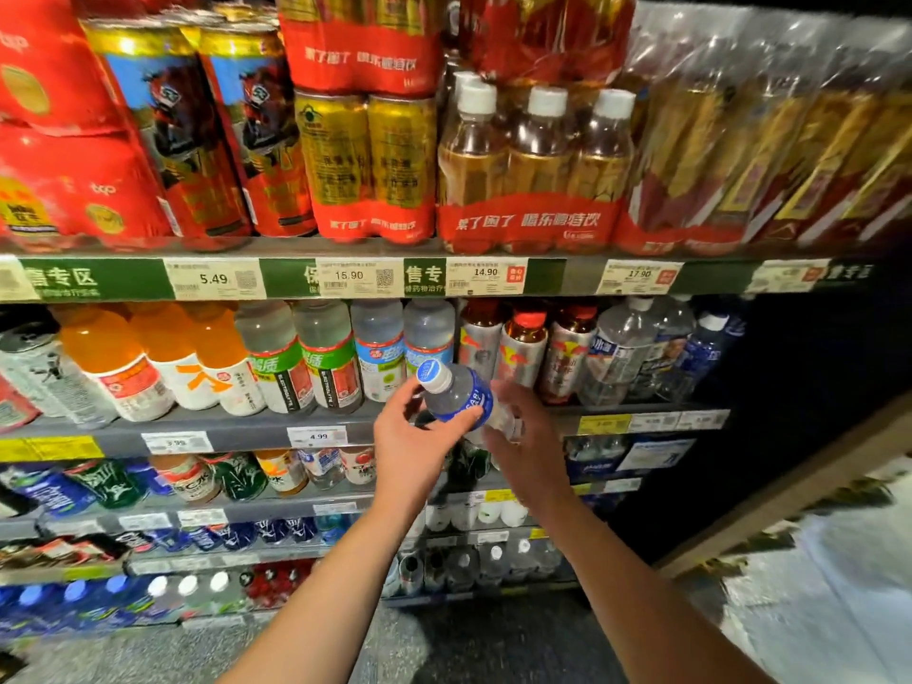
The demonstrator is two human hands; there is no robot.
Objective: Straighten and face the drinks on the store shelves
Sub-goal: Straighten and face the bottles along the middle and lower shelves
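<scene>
Left hand (412, 439) grips blue-labelled bottle (456, 394), tilted, cap toward upper left, off shelf front edge (247, 429). Right hand (523, 436) fingers relaxed, touching bottle base.

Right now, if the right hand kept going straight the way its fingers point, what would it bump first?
Probably the blue-labelled bottle held by the left hand; the right hand already reaches its lower end.

The left hand (412, 444) covers the lower part of the blue-labelled bottle (456, 393). The red packs (54, 140) at far left are cut by the edge. Bottom-shelf bottles (469, 567) and small price tags (175, 442) are too blurred to read.
</scene>
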